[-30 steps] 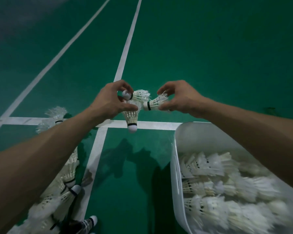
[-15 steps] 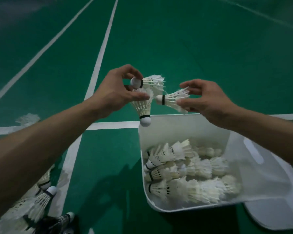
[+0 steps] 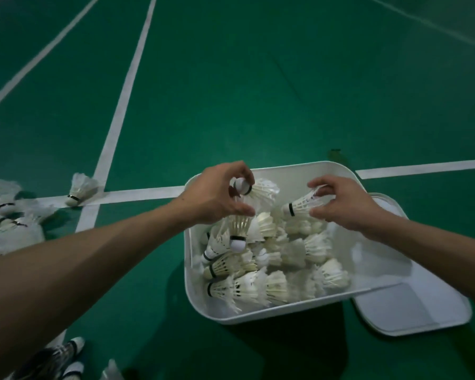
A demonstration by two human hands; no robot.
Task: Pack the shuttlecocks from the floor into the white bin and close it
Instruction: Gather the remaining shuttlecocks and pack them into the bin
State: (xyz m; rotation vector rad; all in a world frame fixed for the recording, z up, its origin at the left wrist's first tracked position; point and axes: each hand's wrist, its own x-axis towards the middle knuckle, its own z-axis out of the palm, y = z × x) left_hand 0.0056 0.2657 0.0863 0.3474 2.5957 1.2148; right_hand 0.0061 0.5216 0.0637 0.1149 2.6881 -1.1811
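Above the white plastic bin [image 3: 258, 315] at 5 o'clock, the left hand [image 3: 220, 196] grips two white feather shuttlecocks [image 3: 261, 190] and the right hand [image 3: 340, 207] pinches a third shuttlecock [image 3: 302, 205]; I think they should drop them in next.

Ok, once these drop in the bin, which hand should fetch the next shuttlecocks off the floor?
Left, probably: the loose shuttlecocks lie left of the white bin, nearer the left hand; the right hand would have to cross the bin.

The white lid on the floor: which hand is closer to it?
Right. The right hand is over the bin beside the lid; the left hand is across the bin.
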